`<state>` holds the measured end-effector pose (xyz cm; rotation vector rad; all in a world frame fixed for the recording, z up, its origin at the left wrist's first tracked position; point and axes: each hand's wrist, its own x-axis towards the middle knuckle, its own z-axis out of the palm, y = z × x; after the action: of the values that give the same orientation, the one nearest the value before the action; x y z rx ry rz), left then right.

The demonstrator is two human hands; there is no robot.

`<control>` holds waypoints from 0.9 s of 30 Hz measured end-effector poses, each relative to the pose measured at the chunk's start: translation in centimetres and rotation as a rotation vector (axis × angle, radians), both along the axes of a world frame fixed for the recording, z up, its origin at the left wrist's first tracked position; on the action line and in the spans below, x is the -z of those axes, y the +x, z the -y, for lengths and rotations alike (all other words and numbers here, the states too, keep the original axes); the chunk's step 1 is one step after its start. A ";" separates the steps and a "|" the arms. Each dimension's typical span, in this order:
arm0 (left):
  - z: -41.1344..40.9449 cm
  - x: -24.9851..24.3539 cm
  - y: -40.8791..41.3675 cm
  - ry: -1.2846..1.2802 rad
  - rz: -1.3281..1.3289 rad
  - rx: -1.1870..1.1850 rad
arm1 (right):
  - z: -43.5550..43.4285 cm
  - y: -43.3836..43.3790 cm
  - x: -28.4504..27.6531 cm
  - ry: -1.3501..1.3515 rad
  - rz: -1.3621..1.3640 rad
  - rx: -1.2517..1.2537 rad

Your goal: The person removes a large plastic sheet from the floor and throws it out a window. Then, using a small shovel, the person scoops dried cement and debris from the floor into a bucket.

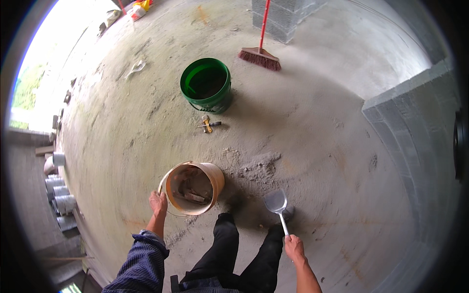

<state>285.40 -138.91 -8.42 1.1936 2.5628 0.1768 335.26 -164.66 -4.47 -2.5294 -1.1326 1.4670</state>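
Note:
My left hand (158, 201) grips the wire handle of an orange-tan plastic bucket (217, 175). The bucket tilts, its mouth facing up and left, and dusty broken pieces (192, 196) lie inside. In my right hand (294, 247) is the handle of a metal spatula-like scoop (276, 201). Its wide blade, with nothing plainly on it, is over the floor by my right foot. Ahead of the bucket and to its right, a low heap of grey rubble and dust (262, 166) is spread on the concrete floor (322, 175).
A green bucket (216, 107) stands farther ahead, with a yellow-handled scraper (207, 125) and a black-handled tool (216, 123) before it. Beyond is a red-handled broom (260, 58) by a block pillar (273, 20). Block walling (406, 106) rises at right; several metal cans (65, 204) stand left.

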 end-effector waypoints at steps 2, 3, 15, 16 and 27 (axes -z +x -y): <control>1.1 -0.6 2.0 0.294 -0.265 0.235 | -1.1 1.9 2.0 -0.031 0.016 -0.022; 1.5 -0.1 3.2 0.436 -0.399 0.360 | -1.9 3.1 3.6 -0.049 0.007 -0.047; 5.4 24.0 28.2 -0.030 0.417 0.787 | -10.5 15.9 23.0 -0.215 0.118 -0.398; 4.8 27.1 28.8 -0.078 0.392 0.800 | -11.0 16.6 24.2 -0.210 0.126 -0.417; -5.0 46.7 32.0 0.156 0.214 0.967 | -11.9 19.7 32.6 -0.156 0.088 -0.527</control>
<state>317.42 -133.88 -55.08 2.1650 1.5745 0.2546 354.95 -152.73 -37.07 -2.5343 -1.8807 1.5996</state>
